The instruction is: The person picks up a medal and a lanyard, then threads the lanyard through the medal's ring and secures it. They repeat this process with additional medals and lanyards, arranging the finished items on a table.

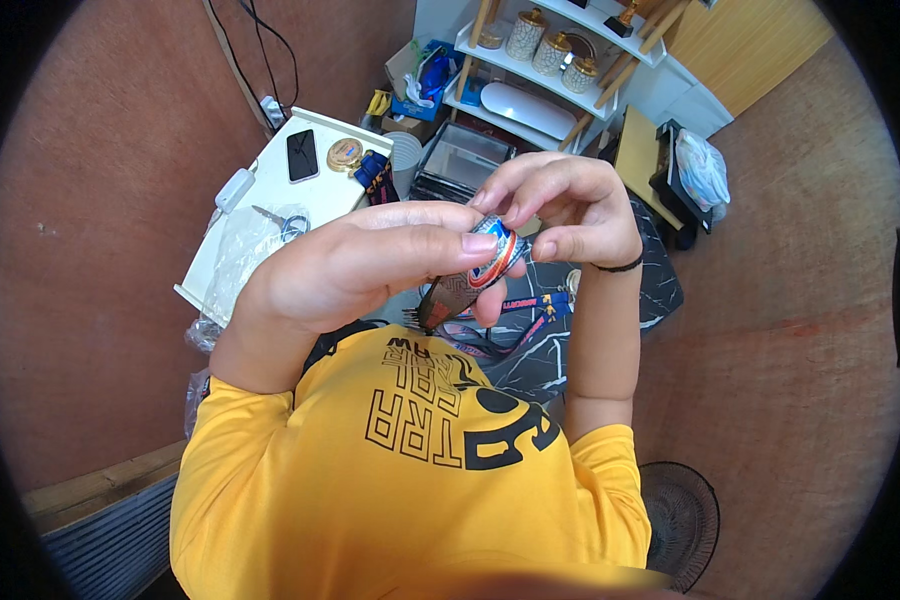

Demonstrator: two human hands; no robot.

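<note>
Up in front of my chest, my left hand [400,250] grips a dark printed ribbon [460,292] with its thumb on top and fingers beneath. A curved patch of blue, white and red shows at the ribbon's upper end, and its lower end looks jagged. The curled fingers of my right hand [575,205] close round the upper right edge of the same ribbon, thumb below and fingertips above. What lies between those fingertips is partly hidden. Below the hands, another dark printed lanyard [540,312] lies in loops on the black marble-patterned table [650,270].
On a white side table [240,240] at left are a phone [302,155], a gold medal [345,154] with a dark ribbon, scissors [292,226] and clear plastic. Shelves [535,65] with jars stand behind. A black fan [682,525] is at lower right.
</note>
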